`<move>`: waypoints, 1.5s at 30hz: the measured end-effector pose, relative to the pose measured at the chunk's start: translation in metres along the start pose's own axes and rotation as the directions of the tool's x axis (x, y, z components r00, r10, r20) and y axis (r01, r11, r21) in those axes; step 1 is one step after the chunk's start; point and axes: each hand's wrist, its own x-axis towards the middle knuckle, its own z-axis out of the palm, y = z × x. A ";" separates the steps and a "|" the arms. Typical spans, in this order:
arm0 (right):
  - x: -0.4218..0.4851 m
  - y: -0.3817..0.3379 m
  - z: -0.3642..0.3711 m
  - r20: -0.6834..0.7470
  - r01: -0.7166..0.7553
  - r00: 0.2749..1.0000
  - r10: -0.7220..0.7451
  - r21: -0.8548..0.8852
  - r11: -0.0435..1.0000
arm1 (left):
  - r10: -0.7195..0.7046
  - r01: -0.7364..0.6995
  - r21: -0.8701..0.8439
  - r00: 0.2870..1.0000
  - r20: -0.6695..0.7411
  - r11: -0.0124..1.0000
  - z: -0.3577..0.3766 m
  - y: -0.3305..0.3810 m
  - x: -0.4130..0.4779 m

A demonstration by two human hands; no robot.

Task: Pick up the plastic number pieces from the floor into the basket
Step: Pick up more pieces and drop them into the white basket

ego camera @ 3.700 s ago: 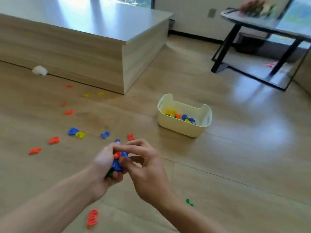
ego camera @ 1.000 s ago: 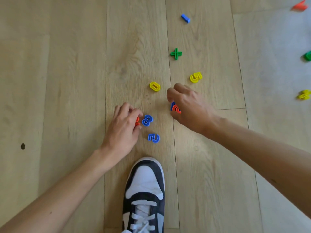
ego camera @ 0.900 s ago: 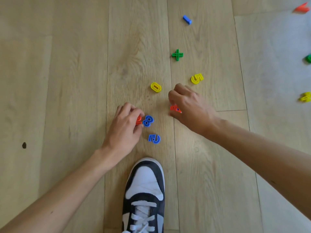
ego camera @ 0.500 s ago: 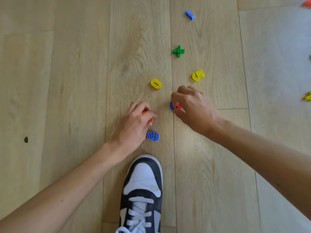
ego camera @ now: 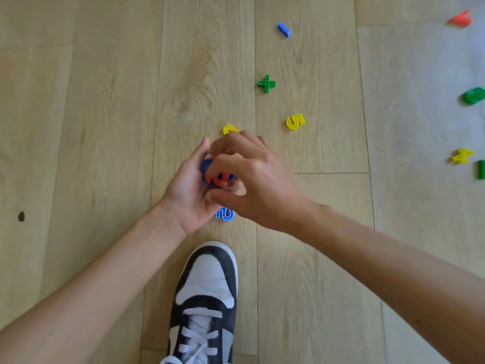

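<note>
My left hand (ego camera: 187, 190) is cupped palm-up just above the floor, holding blue and red number pieces (ego camera: 219, 176). My right hand (ego camera: 258, 183) meets it from the right, fingers curled over the same pieces. A blue 2 (ego camera: 225, 214) lies on the floor under the hands, and a yellow 0 (ego camera: 228, 129) peeks out beyond my right fingers. Farther off lie a yellow 5 (ego camera: 295, 121), a green plus (ego camera: 266, 83) and a blue 1 (ego camera: 284, 29). The basket is out of view.
My black-and-white sneaker (ego camera: 206, 300) stands on the wooden floor just below the hands. At the right edge lie a red piece (ego camera: 460, 19), a green piece (ego camera: 473, 95), a yellow piece (ego camera: 461, 155) and another green one (ego camera: 481, 169). A dark spot (ego camera: 21, 216) marks the left floor.
My hands have come together. The left took the blue 8 off the floor and turned palm-up; the right brought its red and blue pieces over to it.
</note>
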 end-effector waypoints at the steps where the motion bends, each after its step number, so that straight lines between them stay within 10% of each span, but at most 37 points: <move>1: -0.001 0.001 0.000 -0.050 -0.038 0.998 0.039 0.029 0.999 | 0.033 -0.033 -0.012 0.998 -0.056 0.999 -0.002 0.004 0.003; 4: -0.012 0.004 0.004 -0.079 -0.151 0.985 0.155 0.050 0.987 | 0.237 -0.211 0.130 0.944 -0.231 0.969 -0.018 0.016 0.016; 7: -0.026 0.008 0.026 0.243 -0.045 0.964 0.105 -0.241 0.970 | 0.512 -0.361 0.545 0.845 -0.151 0.757 -0.033 0.023 0.021; 10: -0.036 0.009 0.043 0.308 0.044 0.949 0.072 -0.355 0.934 | 0.641 -0.370 0.892 0.757 0.126 0.261 -0.037 0.029 0.029; 13: -0.040 0.011 0.047 0.316 0.093 0.948 0.030 -0.367 0.925 | 0.599 -0.316 0.885 0.653 0.465 -0.342 -0.034 0.039 0.048; 17: -0.041 0.014 0.046 0.333 0.124 0.943 0.005 -0.364 0.923 | 0.513 -0.198 0.752 0.622 0.592 -0.628 -0.023 0.047 0.076; 27: -0.038 0.005 0.059 0.338 0.128 0.941 -0.018 -0.308 0.943 | 0.304 -0.214 0.605 0.708 0.637 -0.767 -0.029 0.049 0.090; 32: -0.017 0.038 0.010 0.074 -0.197 0.975 0.211 -0.161 0.967 | 0.376 -0.293 0.740 0.714 0.591 -0.606 -0.008 0.070 0.101; 36: 0.007 0.089 -0.051 -0.103 -0.388 0.921 0.375 -0.169 0.906 | 0.356 -0.262 0.695 0.708 0.610 -0.669 0.028 0.093 0.125; 45: 0.025 0.134 -0.064 -0.008 -0.346 0.934 0.358 -0.270 0.898 | 0.298 -0.129 0.574 0.752 0.588 -0.809 0.084 0.094 0.168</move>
